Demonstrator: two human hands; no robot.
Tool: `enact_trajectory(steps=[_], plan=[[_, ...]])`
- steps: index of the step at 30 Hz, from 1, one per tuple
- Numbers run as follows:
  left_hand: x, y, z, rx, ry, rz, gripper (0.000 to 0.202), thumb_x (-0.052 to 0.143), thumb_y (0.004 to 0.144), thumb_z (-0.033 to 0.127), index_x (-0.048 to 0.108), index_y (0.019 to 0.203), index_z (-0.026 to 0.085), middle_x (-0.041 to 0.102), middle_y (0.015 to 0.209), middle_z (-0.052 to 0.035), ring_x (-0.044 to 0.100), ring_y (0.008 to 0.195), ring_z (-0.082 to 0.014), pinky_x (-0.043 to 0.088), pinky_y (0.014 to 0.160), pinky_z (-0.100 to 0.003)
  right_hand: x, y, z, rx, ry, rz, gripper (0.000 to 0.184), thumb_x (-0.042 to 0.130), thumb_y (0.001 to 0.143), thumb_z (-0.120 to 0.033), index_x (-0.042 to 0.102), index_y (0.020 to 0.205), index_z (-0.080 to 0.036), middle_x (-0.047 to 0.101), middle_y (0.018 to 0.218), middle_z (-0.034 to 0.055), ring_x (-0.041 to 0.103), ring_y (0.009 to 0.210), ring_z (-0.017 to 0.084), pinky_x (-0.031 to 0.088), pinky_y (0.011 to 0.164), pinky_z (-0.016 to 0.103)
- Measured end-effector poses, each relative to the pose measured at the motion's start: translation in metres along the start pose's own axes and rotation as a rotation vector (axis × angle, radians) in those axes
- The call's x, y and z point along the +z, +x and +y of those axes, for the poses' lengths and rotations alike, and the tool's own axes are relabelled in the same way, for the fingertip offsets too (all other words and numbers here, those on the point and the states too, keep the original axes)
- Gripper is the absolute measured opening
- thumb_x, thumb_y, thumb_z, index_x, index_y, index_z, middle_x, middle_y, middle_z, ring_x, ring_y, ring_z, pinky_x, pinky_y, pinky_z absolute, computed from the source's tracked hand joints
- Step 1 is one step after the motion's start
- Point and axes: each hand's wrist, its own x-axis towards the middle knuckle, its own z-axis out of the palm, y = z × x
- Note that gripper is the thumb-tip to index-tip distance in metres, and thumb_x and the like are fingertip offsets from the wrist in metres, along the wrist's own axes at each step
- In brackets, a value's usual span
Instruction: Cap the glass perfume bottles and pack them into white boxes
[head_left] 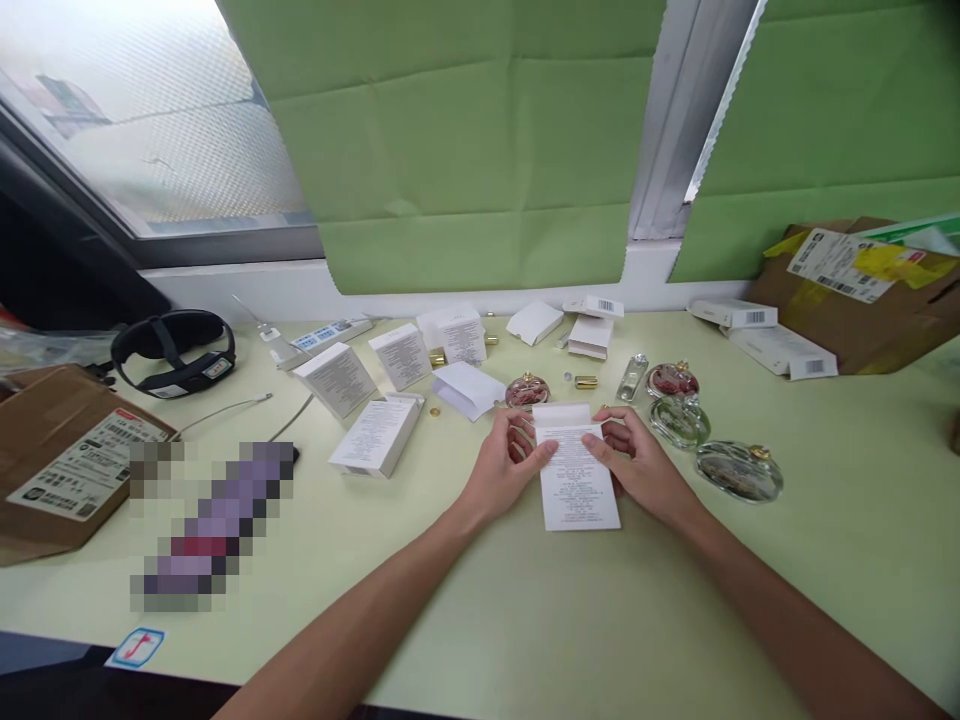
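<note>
Between my two hands is a white printed carton (579, 490), its upper end flap raised and lines of small text facing me. My left hand (514, 450) grips its left edge, thumb on the printed face. On the right edge my right hand (630, 455) holds it the same way, fingers curled behind. Just beyond lies a round glass bottle with red contents (527, 390), partly hidden by the left hand and carton. A gold cap (586, 382) and a slim clear bottle (632, 378) lie past the right hand.
Several printed cartons stand or lie at left, including one lying carton (379, 435). Flat glass bottles (739, 472) sit at right. Cardboard boxes (67, 470) flank both sides. A black headset (176, 355), a power strip (330, 335) and a blurred purple object (225, 520) are at left.
</note>
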Motion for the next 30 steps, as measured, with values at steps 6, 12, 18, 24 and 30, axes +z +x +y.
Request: enact_trajectory(steps=[6,12,18,24,30], plan=[[-0.002,0.001,-0.002,0.043,0.238,0.016,0.033,0.059,0.092,0.043,0.055,0.118,0.024,0.049,0.106,-0.0025,0.047,0.073,-0.0105,0.045,0.07,-0.027,-0.004,0.001,0.003,-0.041,-0.249,0.049,0.051,0.058,0.09,-0.054,0.045,0.132,-0.03,0.048,0.135,0.0081,0.063,0.088,0.018,0.054,0.071,0.034],[-0.003,0.002,-0.004,0.09,0.272,0.095,0.019,0.056,0.093,0.034,0.054,0.107,0.021,0.05,0.083,0.0021,0.042,0.065,-0.0108,0.039,0.062,-0.025,-0.005,0.004,0.011,-0.087,-0.294,0.106,0.045,0.058,0.09,-0.049,0.046,0.128,-0.028,0.045,0.125,0.0075,0.061,0.08,0.015,0.051,0.062,0.031],[-0.003,-0.006,0.003,0.26,0.388,-0.037,0.022,0.059,0.089,0.039,0.052,0.098,0.02,0.049,0.08,0.0007,0.048,0.074,-0.0144,0.042,0.068,-0.027,-0.01,0.003,0.005,-0.07,-0.271,0.139,0.023,0.053,0.092,-0.038,0.049,0.111,-0.026,0.043,0.091,-0.0004,0.056,0.078,0.016,0.047,0.062,0.028],[-0.001,-0.013,0.012,0.426,0.605,-0.35,0.075,0.08,0.067,0.059,0.053,0.127,0.024,0.044,0.13,-0.0144,0.04,0.126,-0.0332,0.037,0.107,-0.051,-0.009,-0.001,0.0,-0.106,-0.35,-0.013,0.018,0.049,0.093,-0.03,0.051,0.11,-0.026,0.047,0.091,-0.0002,0.054,0.073,0.014,0.046,0.06,0.028],[-0.004,-0.01,0.011,0.362,0.602,-0.366,0.073,0.073,0.076,0.058,0.045,0.136,0.026,0.035,0.145,-0.0136,0.03,0.138,-0.0334,0.03,0.115,-0.052,-0.033,-0.02,-0.042,-0.313,-0.403,0.034,0.014,0.056,0.092,-0.031,0.062,0.104,-0.026,0.057,0.107,0.0048,0.057,0.078,0.015,0.048,0.06,0.028]])
